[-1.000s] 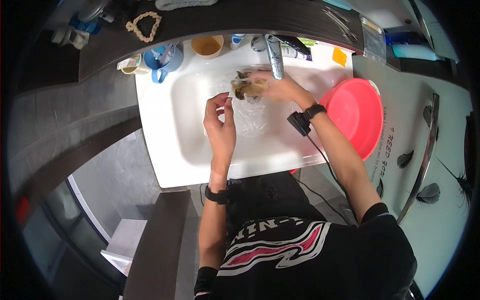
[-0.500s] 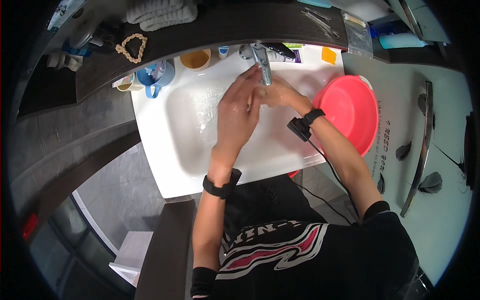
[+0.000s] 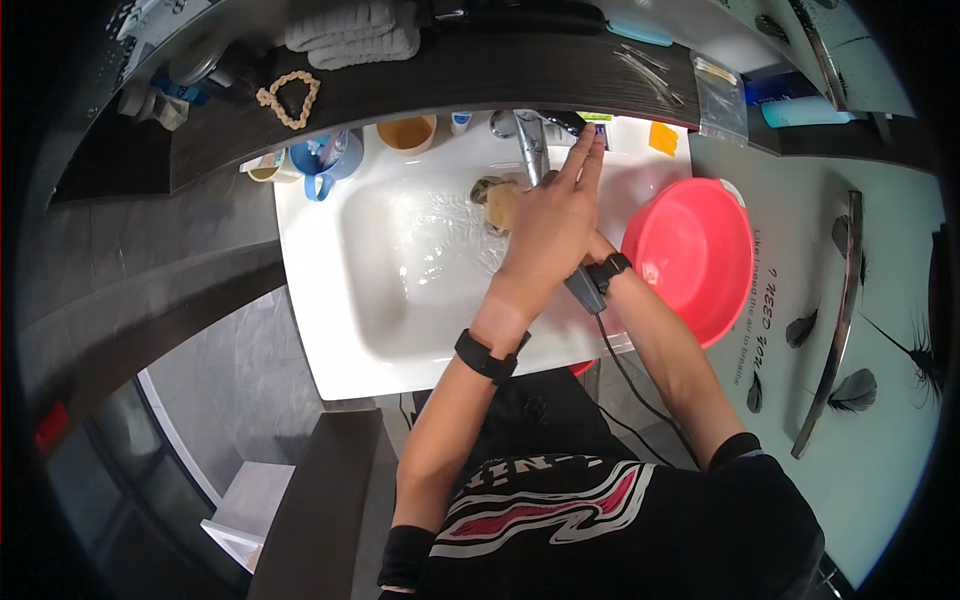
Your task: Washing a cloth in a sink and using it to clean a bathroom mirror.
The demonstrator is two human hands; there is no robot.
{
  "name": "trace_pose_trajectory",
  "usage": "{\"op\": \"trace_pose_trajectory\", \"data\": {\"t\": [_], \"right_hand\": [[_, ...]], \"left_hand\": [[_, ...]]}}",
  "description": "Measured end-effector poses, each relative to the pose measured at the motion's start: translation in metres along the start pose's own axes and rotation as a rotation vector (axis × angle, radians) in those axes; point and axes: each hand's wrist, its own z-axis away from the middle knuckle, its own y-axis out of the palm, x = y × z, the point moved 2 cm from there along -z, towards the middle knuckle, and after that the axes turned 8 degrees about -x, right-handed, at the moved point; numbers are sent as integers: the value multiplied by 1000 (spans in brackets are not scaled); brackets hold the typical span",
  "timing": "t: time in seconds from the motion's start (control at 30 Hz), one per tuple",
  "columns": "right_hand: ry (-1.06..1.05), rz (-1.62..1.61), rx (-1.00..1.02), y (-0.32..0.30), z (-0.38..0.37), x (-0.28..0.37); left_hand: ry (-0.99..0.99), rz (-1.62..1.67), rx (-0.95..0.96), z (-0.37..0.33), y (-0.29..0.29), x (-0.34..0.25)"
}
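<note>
My left hand (image 3: 555,225) lies over the right side of the white sink (image 3: 385,280), just below the chrome faucet (image 3: 532,145). Its fingers are stretched out and point up toward the far right, with nothing seen in them. Beneath it, my right hand (image 3: 600,245) is almost wholly covered, so its fingers do not show. A tan rounded thing with a dark mottled part (image 3: 500,207) sits in the basin beside my left hand; its kind is unclear. Water ripples around it.
A pink basin (image 3: 690,260) stands at the sink's right. Along the far rim are a blue mug (image 3: 325,165), a tan cup (image 3: 407,134) and an orange piece (image 3: 663,138). A dark shelf (image 3: 480,75) overhangs the back. A black cable (image 3: 640,385) trails from my right wrist.
My left hand has moved right and now covers the right hand. The tan mottled thing under the faucet has come into view. The whole view has shifted slightly.
</note>
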Motion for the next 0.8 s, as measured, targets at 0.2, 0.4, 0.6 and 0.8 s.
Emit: {"op": "trace_pose_trajectory", "data": {"t": [0.2, 0.4, 0.6, 0.8], "right_hand": [[2, -101, -18, 6, -10, 3], [7, -172, -39, 2, -26, 8], [25, -247, -66, 8, -14, 28], [72, -329, -136, 4, -12, 32]], "left_hand": [[-16, 0, -70, 9, -3, -4], [81, 30, -146, 8, -2, -1], [4, -60, -96, 10, -2, -1], [36, 16, -71, 14, 4, -1]]}}
